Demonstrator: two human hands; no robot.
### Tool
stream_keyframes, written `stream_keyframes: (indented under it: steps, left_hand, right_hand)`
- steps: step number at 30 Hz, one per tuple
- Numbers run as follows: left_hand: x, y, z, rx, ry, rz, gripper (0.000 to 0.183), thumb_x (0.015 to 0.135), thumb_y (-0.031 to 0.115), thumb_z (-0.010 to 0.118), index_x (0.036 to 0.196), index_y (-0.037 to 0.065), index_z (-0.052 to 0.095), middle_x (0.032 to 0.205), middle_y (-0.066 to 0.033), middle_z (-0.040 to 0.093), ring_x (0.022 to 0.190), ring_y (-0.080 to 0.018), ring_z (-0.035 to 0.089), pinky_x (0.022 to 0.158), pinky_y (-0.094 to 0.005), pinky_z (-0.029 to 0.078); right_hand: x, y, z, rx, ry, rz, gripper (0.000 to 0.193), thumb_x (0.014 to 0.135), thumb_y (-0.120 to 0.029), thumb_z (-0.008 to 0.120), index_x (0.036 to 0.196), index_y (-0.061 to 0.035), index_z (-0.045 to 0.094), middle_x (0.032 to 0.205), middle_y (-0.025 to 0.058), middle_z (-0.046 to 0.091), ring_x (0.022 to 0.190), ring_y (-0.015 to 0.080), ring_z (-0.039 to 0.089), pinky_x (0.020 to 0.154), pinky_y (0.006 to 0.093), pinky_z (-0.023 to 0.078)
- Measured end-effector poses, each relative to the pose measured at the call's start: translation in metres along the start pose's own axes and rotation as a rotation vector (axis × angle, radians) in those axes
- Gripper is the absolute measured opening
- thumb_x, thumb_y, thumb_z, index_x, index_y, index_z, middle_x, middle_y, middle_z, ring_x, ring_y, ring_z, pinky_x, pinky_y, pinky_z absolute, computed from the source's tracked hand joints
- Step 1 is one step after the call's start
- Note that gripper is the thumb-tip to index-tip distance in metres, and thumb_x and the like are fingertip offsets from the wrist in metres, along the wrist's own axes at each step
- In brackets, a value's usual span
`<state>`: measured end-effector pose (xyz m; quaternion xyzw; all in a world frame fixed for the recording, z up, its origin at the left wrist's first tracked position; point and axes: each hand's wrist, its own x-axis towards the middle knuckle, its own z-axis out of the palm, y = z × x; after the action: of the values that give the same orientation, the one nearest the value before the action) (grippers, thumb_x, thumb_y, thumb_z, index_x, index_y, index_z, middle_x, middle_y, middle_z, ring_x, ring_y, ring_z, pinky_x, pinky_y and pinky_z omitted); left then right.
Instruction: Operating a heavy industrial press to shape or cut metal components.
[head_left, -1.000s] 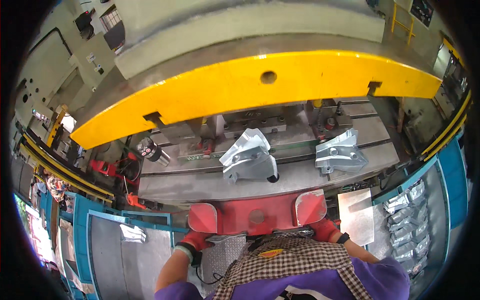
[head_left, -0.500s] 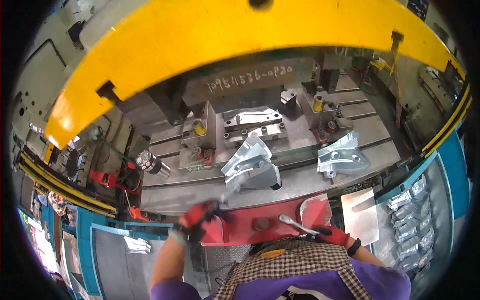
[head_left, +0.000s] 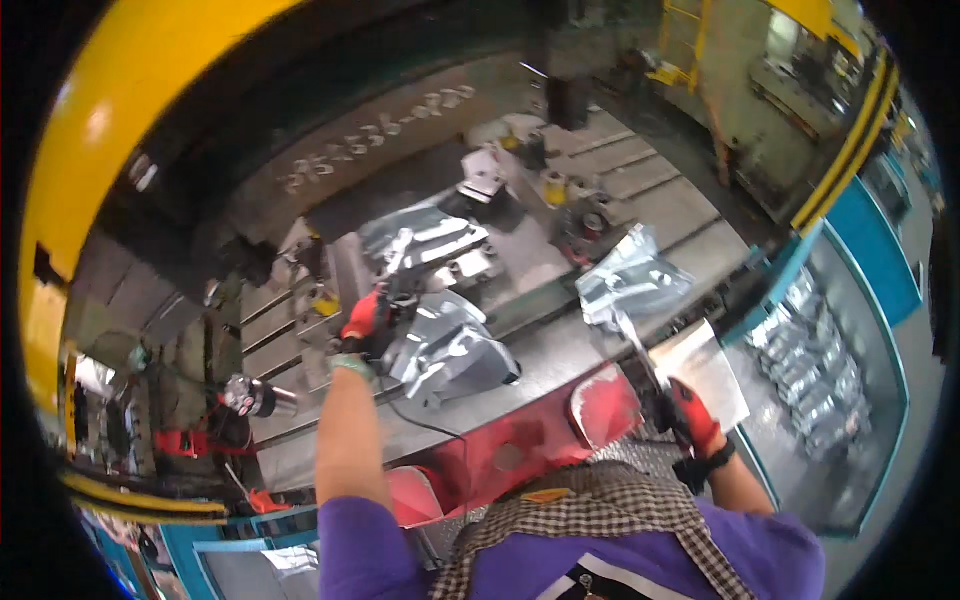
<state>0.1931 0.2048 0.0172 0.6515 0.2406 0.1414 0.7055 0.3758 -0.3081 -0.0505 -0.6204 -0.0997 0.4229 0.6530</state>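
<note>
My left hand (head_left: 367,322), in a red and black glove, reaches over the die. It is closed round a pale metal hand tool (head_left: 398,250), whose far end meets or overlaps a shiny stamped metal part (head_left: 430,228) on the die; contact is unclear. Just right of this hand, another stamped part (head_left: 450,345) lies at the bed's front. My right hand (head_left: 690,415), gloved alike, grips a slim silver rod-like tool (head_left: 634,338). The rod's tip points toward a third stamped part (head_left: 635,278) on the right of the bed; whether they touch is blurred.
A red panel (head_left: 510,457) runs along the press front. A flat metal sheet (head_left: 705,370) lies near my right hand, beside a blue-edged bin (head_left: 890,440) of several stamped parts. A silver cylinder (head_left: 260,397) stands at left; the yellow press frame (head_left: 90,130) arches above.
The view has turned. My left hand has gone from the red panel up to the die with its tool. My right hand has moved right, its rod now pointing forward toward the right-hand part.
</note>
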Motion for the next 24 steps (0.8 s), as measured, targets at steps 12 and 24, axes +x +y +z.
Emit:
stream_keyframes:
  steps: [12, 24]
  left_hand:
    - [-0.199, 0.021, 0.058, 0.034, 0.233, -0.077, 0.046, 0.096, 0.045, 0.039, 0.109, 0.007, 0.062, 0.073, 0.0028, 0.053, 0.062, -0.0064, 0.043, 0.056, -0.0225, 0.035]
    - [-0.259, -0.058, 0.078, -0.145, 0.281, -0.216, 0.032, 0.097, 0.035, 0.046, 0.101, 0.006, 0.059, 0.079, 0.0013, 0.057, 0.068, -0.0077, 0.05, 0.061, -0.0223, 0.041]
  right_hand:
    - [0.034, -0.045, -0.026, -0.231, 0.012, 0.011, 0.04, 0.097, -0.04, 0.038, 0.096, -0.0057, 0.06, 0.055, -0.0021, 0.046, 0.042, 0.0094, 0.043, 0.041, 0.0229, 0.037]
    - [0.187, -0.079, 0.157, -0.095, -0.348, 0.002, 0.048, 0.095, -0.045, 0.044, 0.123, -0.0063, 0.051, 0.094, 0.0016, 0.062, 0.079, 0.0112, 0.057, 0.069, 0.028, 0.044]
